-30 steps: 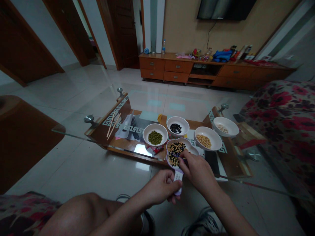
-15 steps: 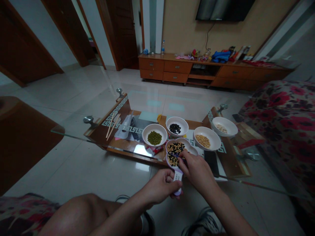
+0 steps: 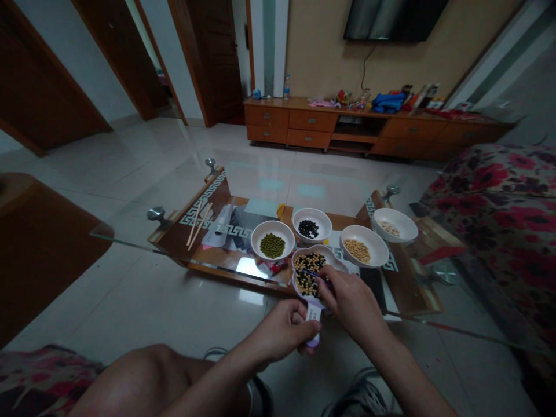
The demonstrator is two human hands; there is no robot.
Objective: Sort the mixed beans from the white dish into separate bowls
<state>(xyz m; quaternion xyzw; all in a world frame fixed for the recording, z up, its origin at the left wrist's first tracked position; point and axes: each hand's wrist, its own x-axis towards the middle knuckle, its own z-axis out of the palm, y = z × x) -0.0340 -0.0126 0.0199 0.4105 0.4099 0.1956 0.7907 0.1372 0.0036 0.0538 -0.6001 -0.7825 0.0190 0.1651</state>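
My left hand [image 3: 293,327] is closed round the labelled handle of a purple-rimmed, petal-shaped tray [image 3: 341,260]. The tray holds mixed black and yellow beans [image 3: 309,263]. Above the tray, my right hand [image 3: 347,292] pinches slim dark tweezers [image 3: 311,273], whose tips reach among the beans; whether a bean is between them is too small to tell. Around the tray stand white bowls: one with green beans [image 3: 272,245], one with black beans [image 3: 308,229], one with yellow beans [image 3: 357,251] and one with pale pieces [image 3: 390,228].
The bowls rest on a glass coffee table [image 3: 143,240] with a wooden shelf below. Wooden chopsticks [image 3: 198,227] lie at the left. A dark flat object [image 3: 374,286] is by my right hand. A flowered sofa [image 3: 499,191] stands on the right, a wooden TV cabinet [image 3: 310,120] beyond.
The right hand and tweezers have shifted slightly to the right over the tray. The left hand keeps its grip on the handle, and the bowls stand as before.
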